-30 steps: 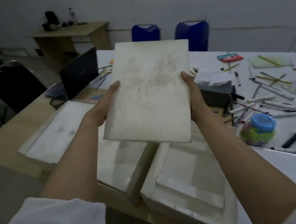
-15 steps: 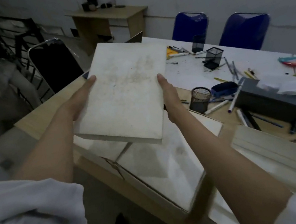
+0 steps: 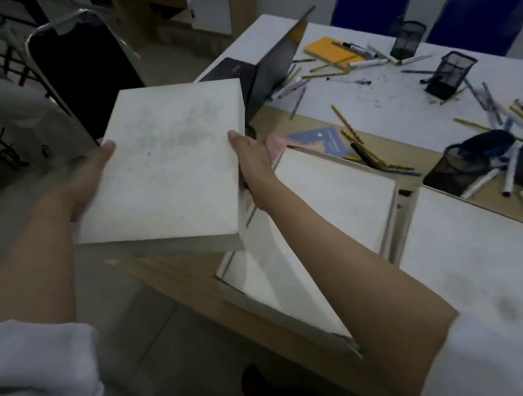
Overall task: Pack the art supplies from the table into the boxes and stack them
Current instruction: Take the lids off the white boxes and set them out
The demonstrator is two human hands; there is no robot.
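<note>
Both hands up at centre-left of the frame: left hand (image 3: pixel 90 182) and right hand (image 3: pixel 253 165) clasp the white box lid (image 3: pixel 165 175) by its side edges, lifted above the table's (image 3: pixel 193 275) near corner, left of the open box (image 3: pixel 338 200).

Both arms extended forward, forearms bare, white sleeves pushed up near elbows. Left hand (image 3: pixel 88 181) placed at left edge of white box lid (image 3: pixel 164 171), thumb laid flat on top surface, remaining fingers hidden beneath. Right hand (image 3: pixel 253 165) placed at right edge of same lid, thumb pointed far along edge, fingers wrapped under and out of sight. Lid held between both hands, raised and tilted slightly. Right forearm stretched diagonally from near right; left forearm from near left.
</note>
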